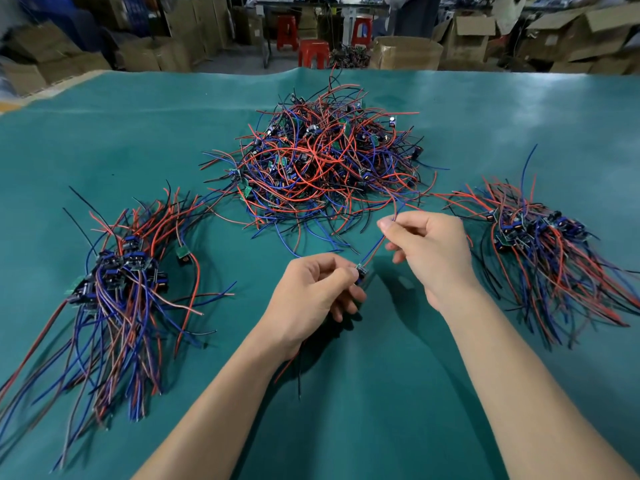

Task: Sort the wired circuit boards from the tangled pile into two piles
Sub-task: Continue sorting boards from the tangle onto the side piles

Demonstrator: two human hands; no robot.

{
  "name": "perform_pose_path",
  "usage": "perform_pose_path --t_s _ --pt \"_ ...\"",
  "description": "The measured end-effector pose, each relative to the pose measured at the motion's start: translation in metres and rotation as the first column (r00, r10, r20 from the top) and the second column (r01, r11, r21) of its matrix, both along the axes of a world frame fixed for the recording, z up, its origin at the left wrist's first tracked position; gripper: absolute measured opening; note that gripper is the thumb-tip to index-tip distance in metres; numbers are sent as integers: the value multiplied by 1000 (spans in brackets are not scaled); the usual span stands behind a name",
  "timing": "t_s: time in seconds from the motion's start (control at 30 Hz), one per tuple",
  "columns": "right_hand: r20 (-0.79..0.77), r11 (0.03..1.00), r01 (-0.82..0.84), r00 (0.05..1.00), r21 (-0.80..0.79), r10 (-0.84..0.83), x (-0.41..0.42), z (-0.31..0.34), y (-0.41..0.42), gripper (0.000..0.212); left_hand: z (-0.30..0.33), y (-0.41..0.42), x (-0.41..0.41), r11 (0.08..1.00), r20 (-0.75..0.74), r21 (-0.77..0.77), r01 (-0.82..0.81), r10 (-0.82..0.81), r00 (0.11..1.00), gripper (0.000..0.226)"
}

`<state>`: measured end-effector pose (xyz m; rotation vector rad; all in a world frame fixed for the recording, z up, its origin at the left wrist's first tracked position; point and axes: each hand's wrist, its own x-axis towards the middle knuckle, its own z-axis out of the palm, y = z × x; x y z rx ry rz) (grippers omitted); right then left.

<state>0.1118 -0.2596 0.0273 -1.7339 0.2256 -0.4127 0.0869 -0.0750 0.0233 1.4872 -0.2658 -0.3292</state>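
- Both forearms enter from the bottom edge and reach forward over the green mat (381, 393), meeting near its middle.
- Left hand (311, 292): fingers curled, thumb and forefinger pinching a small circuit board (361, 271) held above the mat. A red and a black wire trail from under this hand back toward the person.
- Right hand (426, 247): thumb and forefinger pinching a red and blue wire pair (375, 249) above the board; the other fingers are loosely curled.
- The wire pair runs taut from the board up and to the right to the right fingertips, so its long axis lies diagonally, board end nearest the person. Past the right fingers the wires run on toward the tangled pile.
- Left pile (114, 282): boards bunched at the far end, wires combed mostly toward the person. One loose board lies just beside it on the right.
- Right pile (540, 244): boards likewise at the far end, wires fanned toward the near right.
- Tangled pile (318, 161): centred further back on the mat, wires pointing every way, boards scattered through it.
- Beyond the mat edge: red stools (313, 53) and cardboard boxes (405, 51), blurred.
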Motion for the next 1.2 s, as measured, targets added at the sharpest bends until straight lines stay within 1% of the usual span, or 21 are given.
perform_pose_path --t_s 0.13,0.23,0.3,0.37,0.43,0.53,0.6,0.67,0.73,0.77,0.8,0.83,0.87,0.9,0.93,0.97,1.0,1.03,1.07,1.13,1.2 --pt "58 990 74 996 -123 -68 0 -2 1 17 1 2 -1 1000 19 23 20 -21 1000 16" --pt "90 974 156 986 -162 -143 1 -2 -2 18 1 1 -1 999 26 32 42 -43 999 20" --pt "98 975 180 981 -133 -168 1 0 -4 22 1 1 -1 998 32 35 57 -59 998 15" --pt "82 986 164 983 -17 -162 1 2 -3 25 1 0 -1 997 40 35 71 -72 997 11" --pt "52 978 137 988 157 -146 -1 6 -4 24 1 0 -2 996 43 39 80 -82 996 9" --pt "-13 910 126 991 395 -131 -2 10 -8 19 1 0 -2 993 40 55 101 -103 994 11" --pt "-79 844 142 990 518 -119 -2 10 -8 21 0 1 -2 991 42 67 116 -119 992 11" --pt "-113 731 149 989 665 -99 -3 12 -7 26 0 1 -2 991 42 64 115 -117 992 11" --pt "-94 572 120 993 811 -75 -3 15 -8 36 -1 1 -1 998 21 8 67 -67 998 9" --pt "-81 522 94 996 848 -49 -3 16 -7 42 -1 1 0 999 5 -35 23 -23 1000 9" --pt "-83 514 74 997 854 -7 -2 17 -5 48 -2 1 1 996 -10 -81 -25 24 1000 10" --pt "-101 550 58 994 833 48 -3 17 0 50 -2 1 2 990 -24 -124 -68 65 998 13" --pt "-125 624 30 986 781 109 -4 16 7 46 -2 1 4 982 -36 -165 -98 93 995 16" --pt "-141 715 -33 973 698 183 -6 14 16 38 -3 2 4 973 -48 -200 -113 105 993 20" --pt "-146 804 -136 952 579 267 -9 11 25 29 -3 2 5 968 -53 -221 -118 108 993 22" --pt "-139 871 -256 930 419 341 -11 9 33 20 -4 2 5 967 -48 -224 -123 115 992 22" --pt "-123 904 -349 914 248 386 -14 7 38 12 -4 2 5 967 -39 -213 -136 131 991 19" --pt "-102 917 -384 913 108 395 -16 5 41 8 -4 2 5 967 -33 -199 -158 154 988 14" --pt "-77 929 -371 925 23 371 -17 4 41 6 -5 2 5 965 -36 -188 -180 176 984 10" --pt "-25 945 -328 944 -14 328 -19 6 38 6 -5 2 6 965 -48 -166 -202 196 979 8" --pt "-5 938 -343 939 -38 343 -19 8 34 7 -5 2 5 972 -42 -131 -197 193 980 11"
